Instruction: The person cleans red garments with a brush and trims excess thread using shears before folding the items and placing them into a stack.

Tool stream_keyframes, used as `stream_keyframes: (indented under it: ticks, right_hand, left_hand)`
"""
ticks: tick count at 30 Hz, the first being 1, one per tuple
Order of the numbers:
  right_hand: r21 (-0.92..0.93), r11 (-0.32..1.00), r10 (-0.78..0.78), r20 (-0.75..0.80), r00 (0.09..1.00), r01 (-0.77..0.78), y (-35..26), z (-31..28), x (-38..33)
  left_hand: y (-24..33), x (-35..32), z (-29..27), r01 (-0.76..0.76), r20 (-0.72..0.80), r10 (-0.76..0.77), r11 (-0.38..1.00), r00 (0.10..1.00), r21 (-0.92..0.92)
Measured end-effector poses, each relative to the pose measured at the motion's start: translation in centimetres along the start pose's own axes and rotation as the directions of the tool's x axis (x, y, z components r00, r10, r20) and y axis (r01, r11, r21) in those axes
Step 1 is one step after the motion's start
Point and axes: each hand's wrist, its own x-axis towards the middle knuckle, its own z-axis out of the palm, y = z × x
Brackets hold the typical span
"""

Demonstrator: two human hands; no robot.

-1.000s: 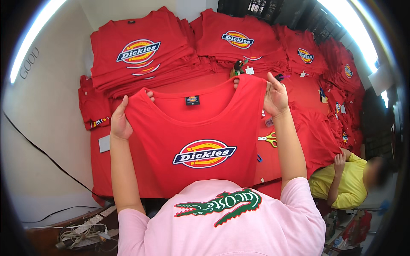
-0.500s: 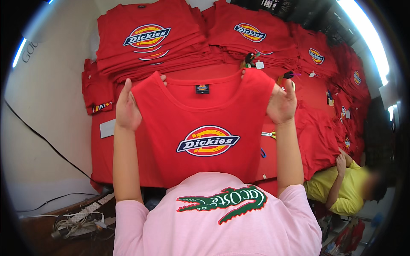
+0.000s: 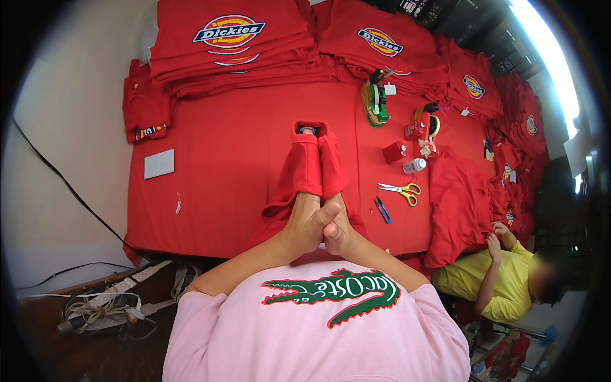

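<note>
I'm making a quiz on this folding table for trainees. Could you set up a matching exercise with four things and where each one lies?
Things:
1. folded red shirt
2. yellow-handled scissors
3. grey card
4. tall shirt stack

Places:
A. far edge of the table, left of centre
B. right of the hands, on the red cloth
C. held between both hands, left hand and right hand
D. left part of the table, alone

Pairs: 1-C, 2-B, 3-D, 4-A
</note>
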Motion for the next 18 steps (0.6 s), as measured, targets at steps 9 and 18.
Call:
stream_keyframes:
  ticks: [9,18]
  right_hand:
    - [0.021,0.995,0.1,-0.057,0.993,-0.099,-1.8,1.0,-0.3]
    - [0.297,0.953,0.152,-0.296,0.943,-0.06,-2.7,-5.4,3.8]
  left_hand:
    - [0.1,-0.7,0.3,-0.069,0.006,0.068,0.994,0.998,0.082]
    - [2.4,3.6,-5.3,-0.121,-0.117,0.087,0.937,0.989,-0.328]
